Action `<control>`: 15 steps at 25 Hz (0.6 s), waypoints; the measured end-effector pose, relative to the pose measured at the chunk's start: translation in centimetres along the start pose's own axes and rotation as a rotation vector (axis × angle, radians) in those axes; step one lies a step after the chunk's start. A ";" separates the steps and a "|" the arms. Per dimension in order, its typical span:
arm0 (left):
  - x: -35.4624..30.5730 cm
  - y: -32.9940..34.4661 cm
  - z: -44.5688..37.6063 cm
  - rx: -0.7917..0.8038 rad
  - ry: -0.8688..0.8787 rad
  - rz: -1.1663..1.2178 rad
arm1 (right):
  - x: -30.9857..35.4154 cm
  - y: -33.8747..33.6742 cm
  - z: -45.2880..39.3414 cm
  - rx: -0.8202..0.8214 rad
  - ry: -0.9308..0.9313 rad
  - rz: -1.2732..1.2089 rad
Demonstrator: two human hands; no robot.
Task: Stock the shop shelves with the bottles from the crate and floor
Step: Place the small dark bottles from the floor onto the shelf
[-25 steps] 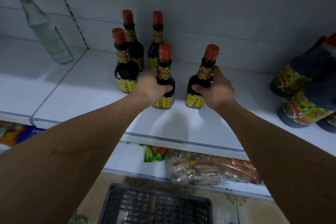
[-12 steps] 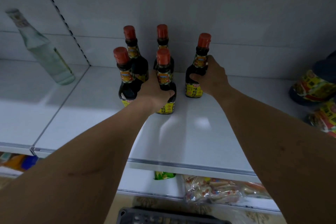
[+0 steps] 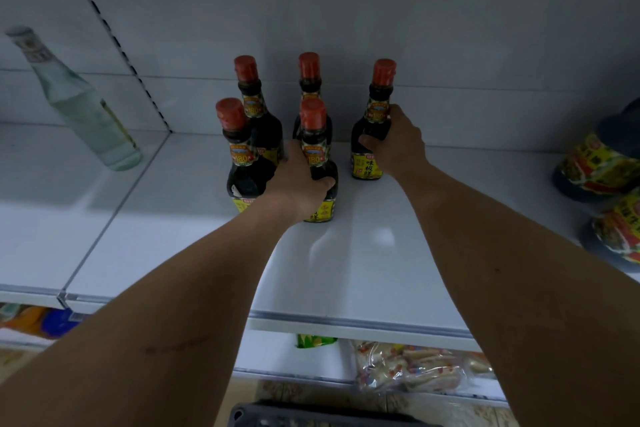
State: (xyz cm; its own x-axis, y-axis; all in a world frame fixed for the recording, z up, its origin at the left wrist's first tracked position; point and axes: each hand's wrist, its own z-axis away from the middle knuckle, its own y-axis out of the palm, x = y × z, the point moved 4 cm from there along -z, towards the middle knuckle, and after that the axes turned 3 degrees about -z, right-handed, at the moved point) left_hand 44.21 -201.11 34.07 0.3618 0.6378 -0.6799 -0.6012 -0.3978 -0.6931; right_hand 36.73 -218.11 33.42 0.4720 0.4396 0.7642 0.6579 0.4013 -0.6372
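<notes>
Left hand (image 3: 298, 180): fingers wrapped round front-middle bottle (image 3: 317, 163), upright on shelf (image 3: 363, 270). Right hand (image 3: 394, 146): fingers curled round right bottle (image 3: 372, 128), upright, back row. Three more bottles stand just beside. Crate (image 3: 311, 416) edge below.

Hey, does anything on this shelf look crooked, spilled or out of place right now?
Nothing is spilled or knocked over. The five dark sauce bottles stand upright with red caps on; the left hand and right hand each grip one. The clear bottle far left seems to lean, likely only wide-lens distortion.
</notes>
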 end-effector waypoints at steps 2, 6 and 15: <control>0.0 0.0 -0.1 0.012 -0.008 -0.019 | 0.0 0.1 -0.2 -0.005 0.000 0.006; 0.2 0.0 -0.4 0.016 -0.016 -0.039 | 0.2 0.1 -0.8 0.007 0.014 0.022; 0.2 0.4 -0.7 0.005 -0.017 -0.003 | 0.2 0.6 -1.0 0.109 0.240 0.035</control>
State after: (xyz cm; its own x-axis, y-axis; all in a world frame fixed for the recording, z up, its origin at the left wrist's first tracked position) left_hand 44.54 -201.62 33.47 0.3516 0.6499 -0.6738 -0.6037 -0.3926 -0.6938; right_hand 37.82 -218.62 33.26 0.6277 0.2566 0.7349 0.5778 0.4790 -0.6608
